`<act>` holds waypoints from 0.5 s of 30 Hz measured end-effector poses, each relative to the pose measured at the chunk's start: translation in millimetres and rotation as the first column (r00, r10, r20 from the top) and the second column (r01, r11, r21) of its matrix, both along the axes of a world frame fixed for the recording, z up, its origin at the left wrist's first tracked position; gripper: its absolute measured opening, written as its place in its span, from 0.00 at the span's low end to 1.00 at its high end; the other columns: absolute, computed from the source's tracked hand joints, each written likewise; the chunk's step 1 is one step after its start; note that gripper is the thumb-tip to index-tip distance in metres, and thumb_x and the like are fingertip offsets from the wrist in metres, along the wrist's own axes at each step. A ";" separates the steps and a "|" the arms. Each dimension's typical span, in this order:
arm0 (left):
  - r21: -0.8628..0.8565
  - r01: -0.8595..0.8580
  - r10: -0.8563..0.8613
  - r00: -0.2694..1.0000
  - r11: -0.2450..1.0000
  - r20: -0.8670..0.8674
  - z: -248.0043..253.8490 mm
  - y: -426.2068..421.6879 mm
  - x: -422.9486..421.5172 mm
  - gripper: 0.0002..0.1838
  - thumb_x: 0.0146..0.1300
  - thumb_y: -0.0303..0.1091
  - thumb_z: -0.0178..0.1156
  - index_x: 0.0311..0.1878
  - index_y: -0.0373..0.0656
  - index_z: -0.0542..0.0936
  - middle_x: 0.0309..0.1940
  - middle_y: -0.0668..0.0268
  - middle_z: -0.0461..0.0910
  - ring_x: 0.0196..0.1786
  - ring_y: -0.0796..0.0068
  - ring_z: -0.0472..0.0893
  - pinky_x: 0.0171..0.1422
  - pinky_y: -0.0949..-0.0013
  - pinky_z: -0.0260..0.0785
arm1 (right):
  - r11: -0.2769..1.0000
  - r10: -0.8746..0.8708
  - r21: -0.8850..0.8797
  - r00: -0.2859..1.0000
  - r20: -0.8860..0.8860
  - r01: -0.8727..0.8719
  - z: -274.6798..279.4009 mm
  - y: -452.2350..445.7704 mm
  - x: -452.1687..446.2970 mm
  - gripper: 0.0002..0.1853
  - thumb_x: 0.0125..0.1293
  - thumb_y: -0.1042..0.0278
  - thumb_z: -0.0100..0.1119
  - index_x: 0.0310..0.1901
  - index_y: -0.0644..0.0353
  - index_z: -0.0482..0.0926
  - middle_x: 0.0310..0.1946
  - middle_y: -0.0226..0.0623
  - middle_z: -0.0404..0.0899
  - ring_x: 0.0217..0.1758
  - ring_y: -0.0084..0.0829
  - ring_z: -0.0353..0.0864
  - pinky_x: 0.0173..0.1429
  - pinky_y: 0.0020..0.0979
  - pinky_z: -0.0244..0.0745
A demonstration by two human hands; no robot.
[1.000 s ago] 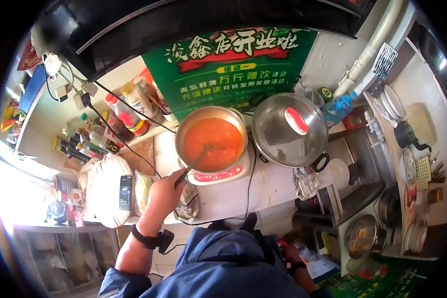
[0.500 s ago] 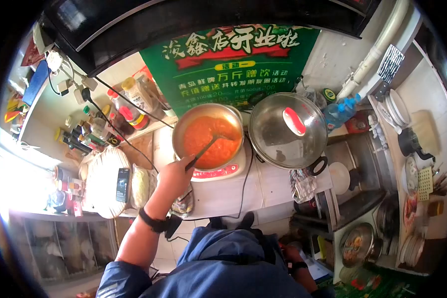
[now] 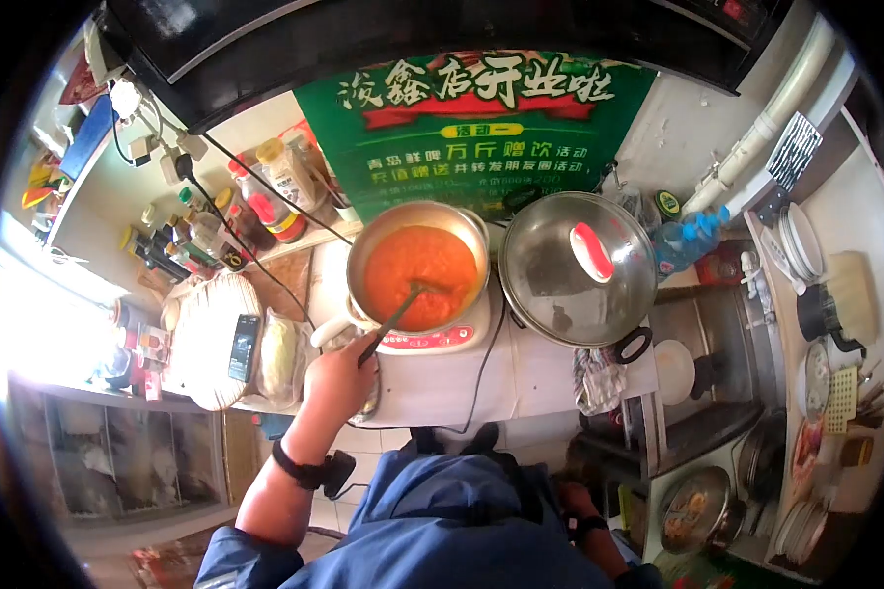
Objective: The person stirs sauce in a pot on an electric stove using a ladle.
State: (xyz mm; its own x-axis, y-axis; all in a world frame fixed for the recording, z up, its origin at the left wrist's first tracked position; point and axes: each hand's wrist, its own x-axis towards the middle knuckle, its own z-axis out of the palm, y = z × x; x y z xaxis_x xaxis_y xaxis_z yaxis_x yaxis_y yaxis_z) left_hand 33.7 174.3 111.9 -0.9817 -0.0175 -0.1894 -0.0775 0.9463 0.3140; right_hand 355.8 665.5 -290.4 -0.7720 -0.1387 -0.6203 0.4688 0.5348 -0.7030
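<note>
My left hand is wrapped round the dark handle of a spatula, whose head is sunk in orange-red sauce. The sauce sits in a metal pot on a white electric cooker base with a red control panel. A pale pot handle sticks out just beyond my left hand. Low at my right side hangs my right hand, in shadow beside my body and away from the counter. Its fingers are too dim to make out.
Right of the pot lies a large glass lid with a red knob. Sauce bottles line the left wall shelf. A phone and a bagged cabbage lie at left. A power cord crosses the counter. A sink is at right.
My left hand has come down and toward me with the spatula, and the spatula's head sits deeper in the sauce. The pot's pale handle now shows. The whole view has shifted slightly.
</note>
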 end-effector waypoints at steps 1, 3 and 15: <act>0.020 -0.003 0.004 1.000 1.000 -0.023 8.3 1.1 1.3 0.22 0.73 0.42 0.62 0.69 0.56 0.82 0.43 0.51 0.89 0.46 0.44 0.88 0.52 0.46 0.80 | 1.000 0.012 0.007 1.000 -0.029 -0.012 -5.5 2.1 3.4 0.15 0.82 0.59 0.54 0.49 0.62 0.83 0.29 0.42 0.84 0.30 0.35 0.85 0.33 0.40 0.80; 0.072 0.017 -0.015 0.999 0.997 -0.040 16.5 -5.0 14.9 0.22 0.72 0.41 0.62 0.69 0.56 0.82 0.43 0.50 0.89 0.46 0.44 0.88 0.52 0.46 0.80 | 0.999 0.026 0.020 0.996 -0.083 -0.025 -4.6 2.5 4.7 0.14 0.81 0.60 0.54 0.46 0.62 0.83 0.29 0.43 0.85 0.31 0.36 0.87 0.33 0.42 0.81; 0.116 -0.041 0.043 0.999 0.992 -0.008 21.3 -3.1 20.3 0.23 0.71 0.37 0.65 0.69 0.51 0.83 0.43 0.47 0.89 0.47 0.42 0.88 0.52 0.48 0.80 | 0.964 0.127 0.207 0.971 0.200 -0.169 63.0 -5.6 -28.6 0.13 0.69 0.57 0.60 0.44 0.56 0.86 0.44 0.51 0.89 0.50 0.59 0.88 0.53 0.56 0.82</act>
